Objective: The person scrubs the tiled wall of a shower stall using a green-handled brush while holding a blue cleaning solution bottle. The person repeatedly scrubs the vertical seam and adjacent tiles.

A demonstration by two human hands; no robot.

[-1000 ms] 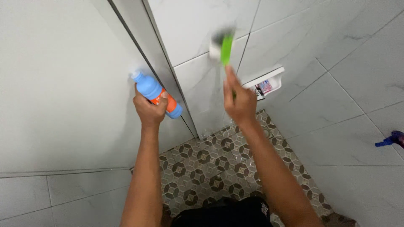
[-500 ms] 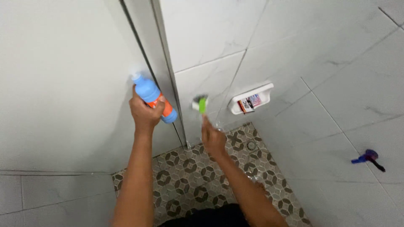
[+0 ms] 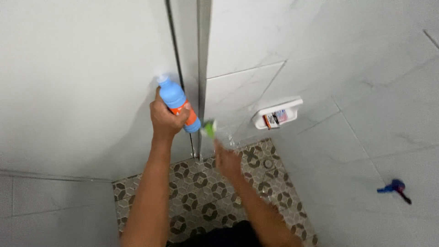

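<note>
Against white wall, blue bottle (image 3: 177, 103) cap-up, tilted left.

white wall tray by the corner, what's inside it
The white wall-mounted tray holds a small packet with red, dark and pale printing, lying against its front lip. The tray's rim hides the packet's lower part and anything deeper inside it.

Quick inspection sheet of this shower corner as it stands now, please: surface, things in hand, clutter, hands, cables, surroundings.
Surface: patterned floor tiles; pale wall tiles.
Things in hand: blue bottle with an orange label, nozzle against the wall; green brush, blurred, low by the corner.
Clutter: white wall tray holding small packets.
Hands: left hand grips the bottle; right hand holds the brush.
Cables: nothing seen.
Surroundings: metal corner strip; floor drain; blue fitting on the right wall.
</note>
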